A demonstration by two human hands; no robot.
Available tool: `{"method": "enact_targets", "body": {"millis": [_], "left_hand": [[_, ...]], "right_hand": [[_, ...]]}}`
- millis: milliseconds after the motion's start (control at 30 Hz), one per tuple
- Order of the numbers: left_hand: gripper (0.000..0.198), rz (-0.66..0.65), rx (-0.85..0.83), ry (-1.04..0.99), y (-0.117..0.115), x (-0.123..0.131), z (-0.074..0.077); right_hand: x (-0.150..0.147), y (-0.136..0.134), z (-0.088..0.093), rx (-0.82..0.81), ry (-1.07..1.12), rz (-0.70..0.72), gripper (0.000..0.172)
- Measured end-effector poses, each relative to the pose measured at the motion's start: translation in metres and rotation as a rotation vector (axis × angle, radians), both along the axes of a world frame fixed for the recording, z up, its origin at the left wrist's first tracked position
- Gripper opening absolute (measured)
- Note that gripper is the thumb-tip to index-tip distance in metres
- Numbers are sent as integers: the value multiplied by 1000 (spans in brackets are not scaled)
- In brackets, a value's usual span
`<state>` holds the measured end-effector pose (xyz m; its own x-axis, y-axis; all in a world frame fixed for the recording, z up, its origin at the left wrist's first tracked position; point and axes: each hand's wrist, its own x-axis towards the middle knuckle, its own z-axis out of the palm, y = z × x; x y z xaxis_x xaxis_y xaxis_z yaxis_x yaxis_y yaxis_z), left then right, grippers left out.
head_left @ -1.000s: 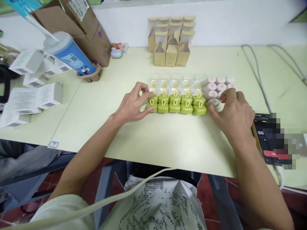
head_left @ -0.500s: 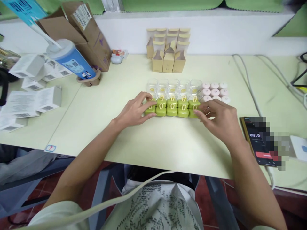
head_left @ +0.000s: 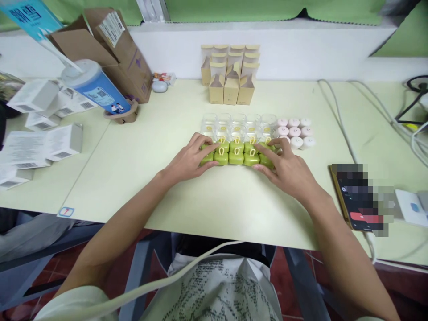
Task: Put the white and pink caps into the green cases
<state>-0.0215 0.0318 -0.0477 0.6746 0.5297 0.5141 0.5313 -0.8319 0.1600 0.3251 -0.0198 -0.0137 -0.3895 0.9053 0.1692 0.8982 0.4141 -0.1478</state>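
Note:
Several small green cases (head_left: pixel 236 154) with yellow loops lie in two rows at the middle of the pale table (head_left: pixel 214 200). My left hand (head_left: pixel 190 159) clasps the left end of the rows, thumb and fingers around the end cases. My right hand (head_left: pixel 284 167) clasps the right end the same way. Behind the green cases stand several clear plastic cups (head_left: pixel 239 124). Right of those sit several pink and white round caps (head_left: pixel 294 132).
Tan cartons (head_left: pixel 230 73) stand at the back wall. A blue-labelled tube (head_left: pixel 95 84) and cardboard box (head_left: pixel 110 42) lie at back left, white boxes (head_left: pixel 43 133) at far left. A phone (head_left: pixel 354 196) and cables (head_left: pixel 354 125) lie on the right.
My right hand has left the pink and white caps and moved left onto the right end of the green cases. My left hand has stayed at the left end.

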Motion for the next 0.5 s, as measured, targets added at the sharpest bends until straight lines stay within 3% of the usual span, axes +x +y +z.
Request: {"method": "enact_targets", "body": {"millis": [300, 500], "left_hand": [[50, -4, -112, -57, -2, 1, 3], [50, -40, -105, -31, 0, 0, 9]], "right_hand": [[5, 2, 1, -52, 56, 97, 67], [-1, 5, 6, -79, -67, 47, 86]]}}
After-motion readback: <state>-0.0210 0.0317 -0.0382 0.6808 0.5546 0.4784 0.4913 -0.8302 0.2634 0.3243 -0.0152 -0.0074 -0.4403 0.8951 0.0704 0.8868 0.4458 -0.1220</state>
